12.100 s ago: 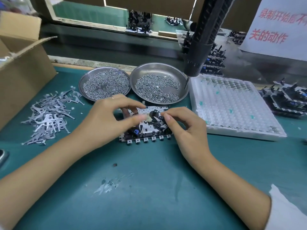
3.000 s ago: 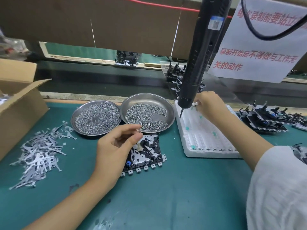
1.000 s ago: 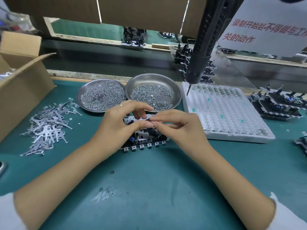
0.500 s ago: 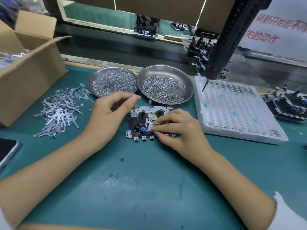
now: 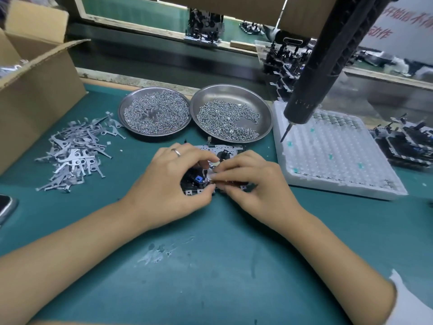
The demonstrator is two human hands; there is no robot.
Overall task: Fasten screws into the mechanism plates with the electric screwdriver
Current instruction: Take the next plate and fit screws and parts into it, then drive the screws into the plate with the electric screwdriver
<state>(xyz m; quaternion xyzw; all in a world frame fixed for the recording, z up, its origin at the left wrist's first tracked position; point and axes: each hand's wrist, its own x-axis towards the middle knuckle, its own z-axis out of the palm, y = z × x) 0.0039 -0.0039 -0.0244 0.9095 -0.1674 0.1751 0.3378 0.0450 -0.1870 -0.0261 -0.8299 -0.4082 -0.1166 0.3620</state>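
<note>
A metal mechanism plate (image 5: 223,153) with black parts and a blue piece lies on the green mat at centre. My left hand (image 5: 168,181) curls over its left side, thumb at the front edge. My right hand (image 5: 255,181) covers its right side, fingertips pinching a small part against the plate; the part is too small to name. The black electric screwdriver (image 5: 328,62) hangs untouched at the upper right, bit pointing down over the white tray. Two round steel dishes of screws (image 5: 155,111) (image 5: 230,120) stand just behind the plate.
A white foam tray (image 5: 332,156) lies right of the plate, with finished mechanisms (image 5: 407,141) beyond it. A pile of flat metal levers (image 5: 75,151) and a cardboard box (image 5: 35,90) are on the left. A phone (image 5: 5,206) pokes in at the left edge.
Both hands have closed in over the plate; the left hand moved from beside it onto its left half. The view shifted slightly.
</note>
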